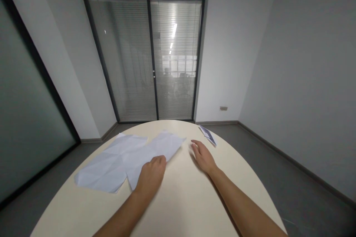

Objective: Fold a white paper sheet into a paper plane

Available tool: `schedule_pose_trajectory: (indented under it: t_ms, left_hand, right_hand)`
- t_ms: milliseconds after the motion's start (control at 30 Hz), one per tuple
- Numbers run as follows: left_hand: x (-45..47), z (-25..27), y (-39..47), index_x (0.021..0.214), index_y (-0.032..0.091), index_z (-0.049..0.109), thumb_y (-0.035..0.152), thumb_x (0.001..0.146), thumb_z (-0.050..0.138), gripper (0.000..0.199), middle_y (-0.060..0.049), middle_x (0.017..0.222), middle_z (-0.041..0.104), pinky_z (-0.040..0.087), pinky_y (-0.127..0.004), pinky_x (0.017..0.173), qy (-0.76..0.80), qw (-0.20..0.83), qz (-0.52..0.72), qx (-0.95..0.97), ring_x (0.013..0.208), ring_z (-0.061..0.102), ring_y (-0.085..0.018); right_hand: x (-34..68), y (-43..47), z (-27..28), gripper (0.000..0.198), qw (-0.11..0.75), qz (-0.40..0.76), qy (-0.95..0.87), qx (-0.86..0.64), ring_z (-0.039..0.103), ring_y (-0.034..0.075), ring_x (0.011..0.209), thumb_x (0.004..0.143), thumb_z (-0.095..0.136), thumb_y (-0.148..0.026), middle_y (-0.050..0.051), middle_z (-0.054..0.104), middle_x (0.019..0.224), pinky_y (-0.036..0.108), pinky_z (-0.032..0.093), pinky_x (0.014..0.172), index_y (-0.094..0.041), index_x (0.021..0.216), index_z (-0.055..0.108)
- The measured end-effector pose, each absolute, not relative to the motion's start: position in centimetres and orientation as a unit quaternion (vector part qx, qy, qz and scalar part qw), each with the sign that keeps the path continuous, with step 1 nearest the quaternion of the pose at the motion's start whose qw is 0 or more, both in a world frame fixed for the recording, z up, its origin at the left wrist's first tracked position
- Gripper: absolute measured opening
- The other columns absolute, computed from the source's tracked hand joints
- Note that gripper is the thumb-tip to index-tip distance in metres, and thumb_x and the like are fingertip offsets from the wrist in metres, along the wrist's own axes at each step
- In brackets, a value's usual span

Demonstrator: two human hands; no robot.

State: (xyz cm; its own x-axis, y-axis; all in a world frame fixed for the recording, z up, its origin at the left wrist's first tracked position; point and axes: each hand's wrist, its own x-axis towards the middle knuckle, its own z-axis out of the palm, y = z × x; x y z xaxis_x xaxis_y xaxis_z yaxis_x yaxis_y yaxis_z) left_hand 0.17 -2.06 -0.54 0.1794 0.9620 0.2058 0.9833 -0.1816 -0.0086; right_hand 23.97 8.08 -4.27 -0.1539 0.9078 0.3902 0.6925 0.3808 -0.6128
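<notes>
My left hand is closed, its fingers curled on the near edge of a creased white sheet of paper. The fingertips themselves are hidden behind the knuckles. A second creased white sheet of paper lies to the left, with the first one partly over its right side. To the right of both sheets, my right hand is open and holds nothing. Its fingers point toward the papers, apart from them, low over the tabletop. Just beyond it, a small folded paper piece with a dark printed face lies by the table's far right edge.
Everything lies on a pale round table with a curved edge. Past it stand glass panels with blinds in dark frames. A frosted glass panel is on the left, a plain wall on the right.
</notes>
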Motion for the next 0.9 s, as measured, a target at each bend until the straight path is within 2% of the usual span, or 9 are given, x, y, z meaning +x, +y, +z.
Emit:
schedule_pose_trajectory:
  t_ms: [133,267,400,500,567,600,700,767,900]
  left_hand:
    - [1.4,-1.9,-2.6,0.105,0.017,0.063,0.016,0.101,0.033,0.031,-0.012,0.105,0.069,0.054,-0.036,0.08,-0.584,0.035,-0.051,-0.809,0.101,0.066,-0.025]
    - [2.5,-2.4,-3.1,0.107,0.018,0.064,0.017,0.101,0.037,0.028,-0.012,0.111,0.07,0.055,-0.038,0.085,-0.551,-0.003,-0.044,-0.833,0.105,0.066,-0.025]
    - [3.4,-2.4,-3.8,0.116,0.021,0.063,0.021,0.098,0.044,0.027,-0.009,0.133,0.064,0.051,-0.041,0.098,-0.483,-0.035,-0.095,-0.87,0.122,0.059,-0.025]
    - [3.4,-2.1,-3.9,0.113,0.024,0.065,0.023,0.098,0.043,0.026,-0.005,0.124,0.068,0.05,-0.035,0.101,-0.451,-0.072,-0.14,-0.879,0.116,0.062,-0.02]
    - [2.9,-2.1,-3.5,0.115,0.024,0.065,0.023,0.099,0.041,0.029,-0.005,0.121,0.07,0.048,-0.033,0.103,-0.469,-0.078,-0.16,-0.865,0.116,0.062,-0.019]
    - [2.5,-2.2,-3.2,0.12,0.023,0.063,0.023,0.098,0.041,0.031,-0.006,0.127,0.067,0.046,-0.034,0.106,-0.489,-0.068,-0.168,-0.853,0.121,0.059,-0.02]
    - [1.1,-3.3,-1.9,0.139,0.015,0.053,0.029,0.094,0.05,0.048,-0.014,0.154,0.043,0.029,-0.046,0.12,-0.57,-0.025,-0.162,-0.805,0.145,0.035,-0.029]
    - [0.3,-4.3,-1.3,0.147,0.012,0.044,0.039,0.094,0.051,0.06,-0.016,0.16,0.032,0.024,-0.051,0.121,-0.597,-0.028,-0.147,-0.788,0.149,0.024,-0.033]
    - [0.2,-5.4,-1.1,0.151,0.015,0.04,0.047,0.097,0.043,0.062,-0.013,0.162,0.026,0.021,-0.053,0.122,-0.587,-0.057,-0.118,-0.799,0.151,0.018,-0.032]
  right_hand:
    - [23.6,7.4,-3.2,0.06,0.414,0.099,-0.729,-0.535,0.046,0.027,0.133,0.102,0.017,-0.05,0.01,0.058,0.14,0.043,0.032,0.116,-0.019,0.135,0.057]
    - [22.4,6.1,-2.6,0.056,0.391,0.08,-0.775,-0.49,0.048,0.026,0.133,0.103,0.021,-0.05,0.008,0.059,0.139,0.043,0.033,0.116,-0.022,0.128,0.064]
    - [21.0,4.9,-3.2,0.055,0.303,0.081,-0.831,-0.459,0.036,0.025,0.143,0.104,0.025,-0.048,0.008,0.047,0.152,0.045,0.027,0.12,-0.02,0.139,0.057]
    - [20.5,4.6,-3.9,0.062,0.211,0.107,-0.853,-0.466,0.021,0.031,0.15,0.101,0.035,-0.049,0.012,0.033,0.16,0.05,0.021,0.121,-0.014,0.153,0.039]
    - [20.6,4.6,-4.2,0.067,0.158,0.129,-0.855,-0.476,0.017,0.034,0.151,0.099,0.04,-0.051,0.013,0.029,0.161,0.053,0.018,0.121,-0.014,0.155,0.034]
    - [20.7,4.6,-4.2,0.067,0.14,0.138,-0.855,-0.48,0.017,0.035,0.15,0.098,0.041,-0.052,0.013,0.029,0.161,0.054,0.017,0.121,-0.015,0.154,0.035]
    - [21.1,4.6,-3.8,0.066,0.121,0.148,-0.854,-0.484,0.019,0.035,0.15,0.096,0.044,-0.052,0.012,0.03,0.161,0.055,0.015,0.12,-0.018,0.153,0.039]
    - [21.2,4.4,-3.3,0.066,0.122,0.144,-0.851,-0.489,0.022,0.036,0.149,0.094,0.048,-0.049,0.014,0.033,0.159,0.056,0.016,0.12,-0.016,0.151,0.041]
    - [20.4,3.6,-2.8,0.065,0.142,0.137,-0.858,-0.473,0.025,0.035,0.148,0.094,0.047,-0.045,0.014,0.037,0.157,0.056,0.016,0.12,-0.015,0.151,0.04]
